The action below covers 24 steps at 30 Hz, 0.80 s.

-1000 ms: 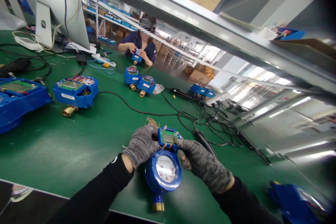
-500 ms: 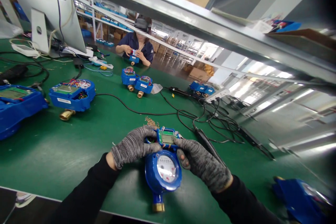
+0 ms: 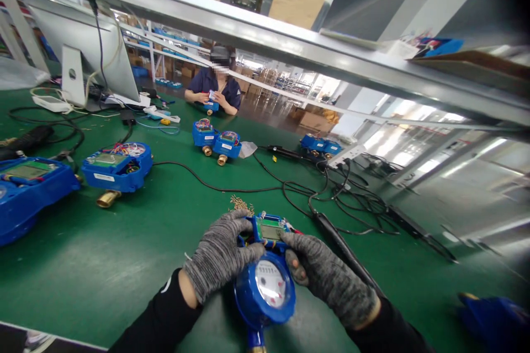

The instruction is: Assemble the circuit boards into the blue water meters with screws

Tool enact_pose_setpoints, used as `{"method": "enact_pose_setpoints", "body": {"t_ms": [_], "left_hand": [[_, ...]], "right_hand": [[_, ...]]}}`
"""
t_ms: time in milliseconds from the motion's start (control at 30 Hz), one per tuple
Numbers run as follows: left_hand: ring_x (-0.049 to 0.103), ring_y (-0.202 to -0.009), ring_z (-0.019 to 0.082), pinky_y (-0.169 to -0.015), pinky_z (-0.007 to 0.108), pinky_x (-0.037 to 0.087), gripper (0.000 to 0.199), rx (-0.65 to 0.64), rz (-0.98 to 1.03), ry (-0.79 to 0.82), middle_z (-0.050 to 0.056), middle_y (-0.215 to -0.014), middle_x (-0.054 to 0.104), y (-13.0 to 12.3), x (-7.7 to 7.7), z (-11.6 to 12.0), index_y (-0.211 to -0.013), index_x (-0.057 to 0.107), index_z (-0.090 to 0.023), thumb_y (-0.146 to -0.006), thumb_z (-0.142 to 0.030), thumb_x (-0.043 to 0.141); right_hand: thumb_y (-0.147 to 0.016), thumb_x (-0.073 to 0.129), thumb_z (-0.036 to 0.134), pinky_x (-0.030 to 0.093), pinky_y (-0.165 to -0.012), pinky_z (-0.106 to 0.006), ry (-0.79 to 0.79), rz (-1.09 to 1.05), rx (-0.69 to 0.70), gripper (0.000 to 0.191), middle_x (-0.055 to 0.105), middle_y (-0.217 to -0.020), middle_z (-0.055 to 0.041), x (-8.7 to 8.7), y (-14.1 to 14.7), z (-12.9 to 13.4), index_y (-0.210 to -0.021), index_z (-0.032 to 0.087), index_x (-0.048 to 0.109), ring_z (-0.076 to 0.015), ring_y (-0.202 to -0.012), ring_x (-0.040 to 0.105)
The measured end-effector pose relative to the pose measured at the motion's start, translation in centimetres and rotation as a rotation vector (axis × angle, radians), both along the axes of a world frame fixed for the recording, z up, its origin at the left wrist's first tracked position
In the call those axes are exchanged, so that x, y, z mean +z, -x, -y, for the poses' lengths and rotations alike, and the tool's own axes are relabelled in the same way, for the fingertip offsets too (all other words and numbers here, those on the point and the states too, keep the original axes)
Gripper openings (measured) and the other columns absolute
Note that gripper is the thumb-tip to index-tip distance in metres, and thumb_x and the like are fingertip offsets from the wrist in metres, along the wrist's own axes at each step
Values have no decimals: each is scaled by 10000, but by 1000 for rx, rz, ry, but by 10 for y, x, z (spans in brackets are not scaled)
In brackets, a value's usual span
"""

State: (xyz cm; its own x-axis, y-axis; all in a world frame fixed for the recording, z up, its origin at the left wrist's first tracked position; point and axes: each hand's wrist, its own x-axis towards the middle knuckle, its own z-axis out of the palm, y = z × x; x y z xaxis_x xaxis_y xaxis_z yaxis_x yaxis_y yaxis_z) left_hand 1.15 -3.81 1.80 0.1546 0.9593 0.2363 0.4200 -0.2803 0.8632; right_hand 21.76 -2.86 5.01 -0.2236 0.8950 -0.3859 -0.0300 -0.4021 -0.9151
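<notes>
A blue water meter (image 3: 265,292) with a round dial lies on the green bench in front of me. Its upper housing has no cover and shows a green circuit board with a grey display (image 3: 271,230). My left hand (image 3: 223,253), in a grey knitted glove, grips the left side of the housing, its thumb across the part between display and dial. On the right side, my gloved right hand (image 3: 327,270) holds the housing, fingertips by the display's right edge. Small brass screws (image 3: 241,205) lie in a pile just behind the meter.
More open blue meters stand at left (image 3: 118,168), farther back (image 3: 226,146) and at the right edge (image 3: 494,317). A black pen-shaped electric screwdriver (image 3: 335,237) and tangled cables lie to the right. A metal shelf (image 3: 265,25) spans overhead. Across the bench, a co-worker (image 3: 213,91) handles another meter.
My view has tilted up, so the whole scene sits lower in the picture. Both hands stay on the meter, with my left thumb slightly farther over the housing.
</notes>
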Motion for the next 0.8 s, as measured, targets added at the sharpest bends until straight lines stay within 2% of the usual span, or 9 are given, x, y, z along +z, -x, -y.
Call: {"method": "enact_pose_setpoints", "body": {"t_ms": [67,167,233,300,367,500,633,700,800], "left_hand": [[568,-1253,291,-1113,466,436,458,-33,45,74,124,-1322,631,5,3,0,-1143,692,-166,-736,-360,774],[503,-1328,330,-1143,514,388,793,32,41,153,167,-1424,544,5,8,1,-1383,516,-145,-699,-432,795],[421,-1397,352,-1171,535,336,956,72,-4,152,193,-1509,450,0,11,0,-1474,397,-129,-680,-477,800],[401,-1410,359,-1183,529,313,1014,63,-59,135,204,-1519,434,-7,14,-3,-1491,371,-114,-659,-491,812],[455,-1363,368,-1160,525,342,978,37,-106,130,202,-1462,502,-13,16,-8,-1448,443,-117,-637,-508,825],[629,-1098,332,-1003,490,484,697,-15,-117,92,123,-1157,693,-19,16,-16,-1195,654,-174,-617,-523,826],[662,-909,277,-856,415,535,553,-30,-90,53,75,-983,716,-20,14,-19,-1040,688,-193,-598,-493,831],[655,-870,260,-814,383,534,545,-33,-87,34,66,-955,712,-19,13,-20,-990,687,-196,-575,-513,841],[635,-775,228,-700,333,519,586,-95,-92,64,43,-872,697,-17,12,-23,-901,681,-202,-533,-633,829]], "right_hand": [[-680,804,450,295,-362,-210,14,27,-15,361,509,-439,20,-3,-1,-1,-608,182,574,-82,-362,388],[-693,797,460,307,-372,-205,12,58,-38,373,526,-461,18,-9,-7,-3,-611,171,576,-79,-369,410],[-740,768,468,313,-374,-213,6,56,8,384,521,-458,15,-13,-11,-6,-589,176,570,-83,-373,413],[-777,747,470,312,-371,-220,8,53,63,399,507,-441,14,-16,-13,-8,-566,181,570,-88,-370,408],[-787,745,464,311,-367,-222,10,49,84,394,499,-434,16,-17,-13,-9,-567,180,583,-89,-365,401],[-767,770,456,356,-377,-231,-37,31,7,339,541,-482,5,-17,-11,-5,-635,176,631,-102,-388,437],[-751,786,414,477,-450,-289,-122,50,4,241,619,-563,-39,-21,-19,-2,-723,192,696,-170,-493,555],[-703,821,353,536,-503,-339,-160,79,20,173,680,-650,-76,-25,-27,-4,-748,221,719,-237,-596,632],[-633,848,280,607,-627,-384,-198,90,32,206,747,-915,-112,-33,-36,-12,-808,285,741,-333,-860,701]]}}
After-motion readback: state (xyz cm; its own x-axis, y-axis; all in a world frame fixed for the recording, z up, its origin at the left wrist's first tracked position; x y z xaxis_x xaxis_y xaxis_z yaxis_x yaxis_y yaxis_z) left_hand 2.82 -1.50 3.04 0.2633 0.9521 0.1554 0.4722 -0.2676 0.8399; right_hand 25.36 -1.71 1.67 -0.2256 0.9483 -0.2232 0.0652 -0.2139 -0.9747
